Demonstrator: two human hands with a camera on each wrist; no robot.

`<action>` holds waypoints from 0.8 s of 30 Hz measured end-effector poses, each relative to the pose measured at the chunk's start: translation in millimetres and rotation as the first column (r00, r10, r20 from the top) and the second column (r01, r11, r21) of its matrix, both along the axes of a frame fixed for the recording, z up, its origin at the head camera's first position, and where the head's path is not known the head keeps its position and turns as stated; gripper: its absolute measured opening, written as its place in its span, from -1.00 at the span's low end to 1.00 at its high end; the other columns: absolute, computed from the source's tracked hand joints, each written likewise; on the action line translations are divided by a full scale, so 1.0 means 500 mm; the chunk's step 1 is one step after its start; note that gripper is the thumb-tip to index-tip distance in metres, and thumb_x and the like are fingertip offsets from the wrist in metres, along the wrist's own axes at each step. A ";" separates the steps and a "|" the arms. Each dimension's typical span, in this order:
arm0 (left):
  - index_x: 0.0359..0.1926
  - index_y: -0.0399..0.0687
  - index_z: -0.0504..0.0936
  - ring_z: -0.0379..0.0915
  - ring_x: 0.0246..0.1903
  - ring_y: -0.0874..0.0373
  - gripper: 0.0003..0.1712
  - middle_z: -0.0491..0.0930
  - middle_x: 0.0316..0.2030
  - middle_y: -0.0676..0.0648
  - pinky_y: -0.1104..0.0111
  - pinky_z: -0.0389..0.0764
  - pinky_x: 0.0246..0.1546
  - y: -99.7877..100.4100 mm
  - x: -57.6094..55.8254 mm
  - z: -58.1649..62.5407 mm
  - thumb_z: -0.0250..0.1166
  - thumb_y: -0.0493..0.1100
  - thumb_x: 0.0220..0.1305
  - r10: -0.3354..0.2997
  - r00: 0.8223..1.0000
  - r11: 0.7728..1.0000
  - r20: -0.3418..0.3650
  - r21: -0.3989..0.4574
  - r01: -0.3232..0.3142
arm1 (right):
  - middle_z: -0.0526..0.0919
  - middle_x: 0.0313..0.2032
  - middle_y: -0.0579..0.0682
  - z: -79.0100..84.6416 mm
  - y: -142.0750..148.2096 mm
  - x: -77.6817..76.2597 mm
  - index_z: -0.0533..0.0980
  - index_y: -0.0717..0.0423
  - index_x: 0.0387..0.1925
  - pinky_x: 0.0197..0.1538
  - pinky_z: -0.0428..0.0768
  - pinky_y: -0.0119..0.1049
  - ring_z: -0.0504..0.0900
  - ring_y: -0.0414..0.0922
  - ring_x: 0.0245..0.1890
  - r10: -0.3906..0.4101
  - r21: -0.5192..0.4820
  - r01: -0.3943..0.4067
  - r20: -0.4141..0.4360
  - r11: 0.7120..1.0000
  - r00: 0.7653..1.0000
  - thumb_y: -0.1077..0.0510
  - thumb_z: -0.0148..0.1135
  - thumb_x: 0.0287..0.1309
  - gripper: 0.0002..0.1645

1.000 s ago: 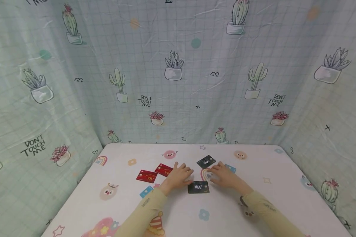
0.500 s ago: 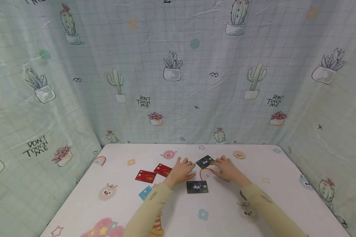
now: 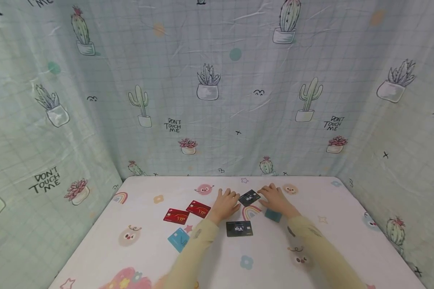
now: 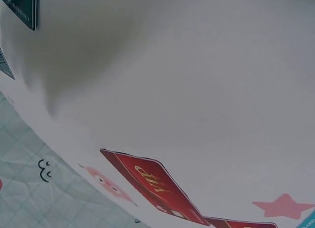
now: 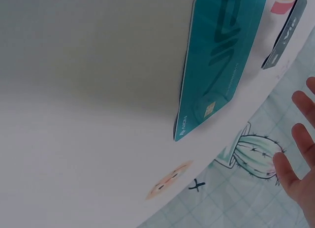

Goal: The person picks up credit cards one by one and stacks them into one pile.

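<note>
While a blue card (image 3: 178, 239) lies by the left sleeve (image 3: 198, 249), a black card (image 3: 239, 228) sits right of it on the desk (image 3: 275, 261). Beyond are two red cards (image 3: 176, 216) toward the far left corner and another blue card (image 3: 273, 216) beside the right hand (image 3: 276, 200). It and the left hand (image 3: 225, 205), fingers loosely spread, holding nothing, flank a second black card (image 3: 249, 198) toward the far edge; contact is unclear.

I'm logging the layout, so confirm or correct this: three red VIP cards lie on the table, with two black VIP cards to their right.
Not three: the head view shows two red VIP cards on the table. The rest stands: two black VIP cards lie to their right.
</note>
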State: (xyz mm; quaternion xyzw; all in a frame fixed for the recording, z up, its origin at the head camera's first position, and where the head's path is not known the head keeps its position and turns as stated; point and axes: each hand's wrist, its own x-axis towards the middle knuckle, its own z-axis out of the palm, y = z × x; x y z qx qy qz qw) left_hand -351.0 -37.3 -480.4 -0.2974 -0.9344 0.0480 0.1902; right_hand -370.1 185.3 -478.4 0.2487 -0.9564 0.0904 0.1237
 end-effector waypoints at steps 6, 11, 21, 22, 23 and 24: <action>-0.01 0.07 0.46 0.32 -0.04 0.13 -0.61 0.51 -0.10 0.05 0.05 0.34 0.04 0.023 -0.006 -0.007 0.07 0.11 0.20 -0.008 1.000 0.999 -0.002 -0.048 0.008 | 0.54 -0.14 0.04 -0.009 0.000 -0.018 0.51 0.11 -0.13 -0.27 0.32 -0.07 0.31 -0.03 -0.21 -0.034 0.028 0.035 -0.028 0.999 0.999 0.11 0.22 0.02 -0.67; 0.12 0.11 0.39 0.28 0.11 0.11 -0.54 0.44 0.06 0.05 0.01 0.31 0.11 0.036 -0.011 -0.013 0.01 0.12 0.24 0.047 0.996 0.996 0.073 -0.081 -0.041 | 0.50 0.01 0.07 -0.015 -0.005 -0.030 0.46 0.09 -0.03 -0.20 0.34 0.00 0.33 0.02 -0.13 -0.047 0.057 0.045 0.032 0.997 0.998 0.11 0.15 0.08 -0.62; 0.25 0.23 0.25 0.15 0.26 0.08 -0.45 0.28 0.24 0.07 -0.06 0.21 0.16 0.062 -0.001 -0.011 -0.12 0.20 0.28 0.192 0.953 0.976 0.236 -0.148 -0.160 | 0.37 0.19 0.03 -0.010 -0.025 -0.039 0.36 0.10 0.12 -0.05 0.34 0.18 0.36 0.10 0.02 -0.025 0.159 0.006 0.115 0.987 0.993 0.19 0.06 0.14 -0.53; 0.26 0.24 0.24 0.13 0.27 0.08 -0.45 0.27 0.25 0.07 -0.07 0.20 0.17 0.062 -0.001 -0.012 -0.14 0.21 0.28 0.201 0.947 0.974 0.248 -0.154 -0.167 | 0.37 0.20 0.03 -0.009 -0.027 -0.038 0.37 0.10 0.12 -0.04 0.33 0.20 0.35 0.11 0.03 -0.022 0.165 0.002 0.121 0.986 0.992 0.20 0.05 0.14 -0.54; 0.26 0.25 0.23 0.12 0.28 0.08 -0.44 0.25 0.26 0.08 -0.07 0.19 0.17 0.063 -0.002 -0.013 -0.16 0.22 0.28 0.210 0.943 0.972 0.260 -0.160 -0.173 | 0.37 0.20 0.02 -0.008 -0.029 -0.036 0.37 0.10 0.12 -0.01 0.32 0.22 0.35 0.11 0.04 -0.020 0.175 -0.002 0.125 0.985 0.992 0.21 0.04 0.15 -0.54; 0.26 0.26 0.22 0.12 0.28 0.09 -0.44 0.25 0.26 0.09 -0.07 0.19 0.17 0.064 -0.001 -0.012 -0.16 0.23 0.28 0.219 0.939 0.970 0.267 -0.164 -0.179 | 0.37 0.20 0.02 -0.007 -0.032 -0.035 0.37 0.10 0.12 0.00 0.31 0.24 0.35 0.12 0.05 -0.018 0.183 -0.006 0.128 0.983 0.992 0.22 0.04 0.15 -0.54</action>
